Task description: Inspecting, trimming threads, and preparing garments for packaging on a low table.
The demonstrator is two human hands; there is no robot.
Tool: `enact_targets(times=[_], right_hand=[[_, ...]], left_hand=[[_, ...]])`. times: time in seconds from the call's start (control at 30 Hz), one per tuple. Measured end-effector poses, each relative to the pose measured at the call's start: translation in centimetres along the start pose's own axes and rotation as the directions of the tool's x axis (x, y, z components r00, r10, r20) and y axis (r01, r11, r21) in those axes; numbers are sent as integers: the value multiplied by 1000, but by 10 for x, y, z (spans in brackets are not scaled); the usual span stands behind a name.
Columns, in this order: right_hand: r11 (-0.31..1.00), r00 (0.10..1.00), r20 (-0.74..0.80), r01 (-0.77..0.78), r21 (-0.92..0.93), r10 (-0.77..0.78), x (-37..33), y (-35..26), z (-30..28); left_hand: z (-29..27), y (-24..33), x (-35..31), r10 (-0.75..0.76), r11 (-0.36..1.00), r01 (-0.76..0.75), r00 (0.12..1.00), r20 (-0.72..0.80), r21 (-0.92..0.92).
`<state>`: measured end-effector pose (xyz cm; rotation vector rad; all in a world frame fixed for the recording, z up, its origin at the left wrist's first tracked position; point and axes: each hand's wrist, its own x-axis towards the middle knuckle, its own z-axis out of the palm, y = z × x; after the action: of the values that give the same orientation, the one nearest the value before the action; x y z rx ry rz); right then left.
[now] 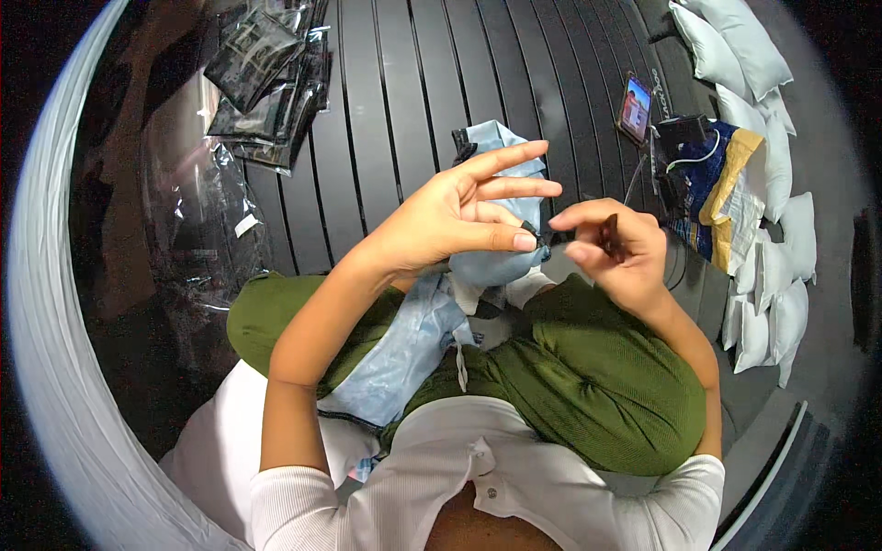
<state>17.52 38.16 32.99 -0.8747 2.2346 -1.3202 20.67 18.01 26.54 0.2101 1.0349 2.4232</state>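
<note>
My left hand [459,220] is over my lap, thumb and index finger pinched on the black edge of a light blue cloth [496,266], the other fingers spread. The cloth looks like a garment with mottled pattern and dark trim; part rises behind my left hand, and another length lies over my left thigh. To its right, my right hand [620,248] is raised, thumb and index tips a little apart and pointing at the pinched edge. A small dark object [610,236] sits in its curled fingers; its kind is too small to make out.
Dark folded items in clear plastic bags [262,87] are piled at far left, with loose clear plastic [216,220] nearer. At right stand a phone [635,108], a blue and tan bag [726,193] and several white cushions [776,184]. The floor [386,110] is dark and ribbed.
</note>
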Motion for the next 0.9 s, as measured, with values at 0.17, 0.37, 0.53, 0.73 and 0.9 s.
enact_targets(times=[0.17,0.37,0.53,0.73,0.9], right_hand=[[996,998,-26,-51,-69,50,3,-1,5],[990,998,-55,24,-140,-32,8,2,11],[992,999,-24,-46,-119,43,8,1,9],[995,999,-35,19,-93,-22,6,7,12],[988,999,34,47,-144,-42,4,7,9]], left_hand=[[3,-1,1,-1,997,4,999,-34,73],[0,-4,2,-55,990,60,997,-46,130],[-1,-8,3,-62,991,71,995,-84,112],[1,-7,3,-96,990,108,987,-128,90],[1,-10,2,-142,987,148,986,-86,68]])
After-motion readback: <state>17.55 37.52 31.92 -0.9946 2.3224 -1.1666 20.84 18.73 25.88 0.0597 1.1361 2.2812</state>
